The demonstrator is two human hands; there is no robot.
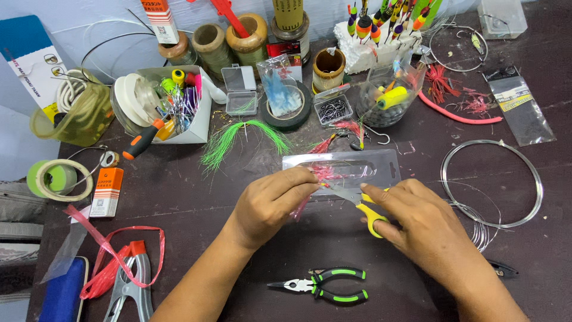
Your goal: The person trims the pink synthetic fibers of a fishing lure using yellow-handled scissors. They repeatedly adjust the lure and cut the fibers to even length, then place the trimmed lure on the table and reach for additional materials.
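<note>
Spreading across the dark counter [238, 238], clutter rings mid-frame, where the right hand [417, 223] closes on yellow scissors [363, 206] while left hand [271, 203] fingers pinch a pink tassel [322, 174]. Best keep strands taut, snipping near the fingertips.

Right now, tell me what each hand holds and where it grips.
Right hand: yellow-handled scissors, fingers through the handle loops. Left hand: pink tinsel strands, pinched near the blades.

A fishing-tackle workshop: a dark bench [179, 197] crowded with thread spools [211, 45], a box of hooks [333, 110] beside them, bright floats [381, 24] behind it, wire coils [491, 182] and pliers [322, 285] nearer.
</note>
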